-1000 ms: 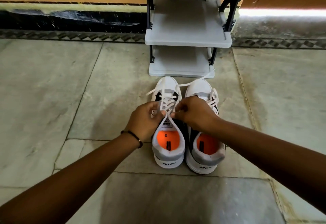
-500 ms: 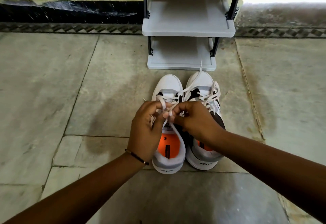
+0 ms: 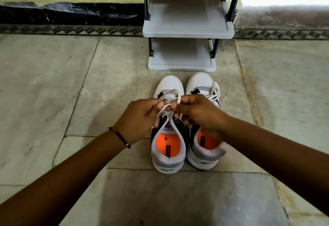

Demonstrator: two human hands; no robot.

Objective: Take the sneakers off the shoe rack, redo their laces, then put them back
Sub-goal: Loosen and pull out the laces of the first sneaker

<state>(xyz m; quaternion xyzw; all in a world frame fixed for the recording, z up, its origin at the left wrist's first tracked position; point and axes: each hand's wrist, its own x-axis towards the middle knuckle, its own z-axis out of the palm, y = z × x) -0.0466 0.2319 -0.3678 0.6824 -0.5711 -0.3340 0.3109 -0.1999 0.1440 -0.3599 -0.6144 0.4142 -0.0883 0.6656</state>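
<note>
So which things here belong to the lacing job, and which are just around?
Job:
left sneaker, its lace pinched by left hand and right hand
right sneaker
shoe rack, shelves bare

Just around:
bracelet on left wrist
floor

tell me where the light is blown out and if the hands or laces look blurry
Head view: a bright strip of glare washes out the upper right along the wall base; the left hand and right hand are fairly sharp, as are the laces; floor edges bend from the wide lens.
</note>
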